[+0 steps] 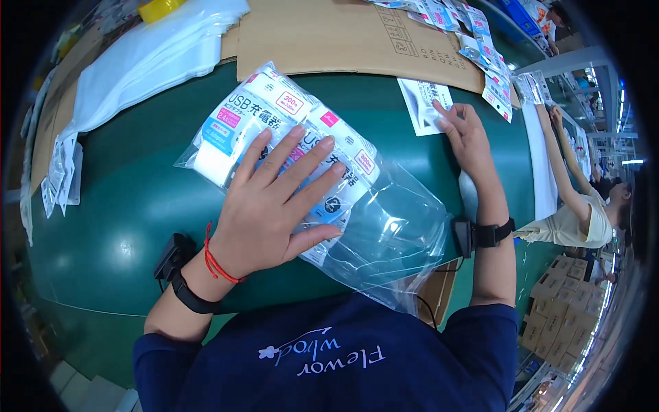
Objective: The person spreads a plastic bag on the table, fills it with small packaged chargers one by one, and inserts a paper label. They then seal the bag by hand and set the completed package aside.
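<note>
My left hand (pixel 274 199) lies flat, fingers spread, on a clear plastic bag (pixel 384 233) that holds several white packaged chargers (pixel 240 123) on the green table (pixel 123 206). The bag's open end points toward me. My right hand (pixel 467 134) reaches to the far right and touches a single flat white packet (pixel 422 103) lying on the table. Both wrists carry black bands; the left also has a red string.
A sheet of brown cardboard (pixel 343 34) lies at the far side, with a row of small packets (pixel 480 48) along its right edge. A stack of white bags (pixel 144 62) is at far left. Another person (pixel 583 213) works at right, near stacked cartons (pixel 556 302).
</note>
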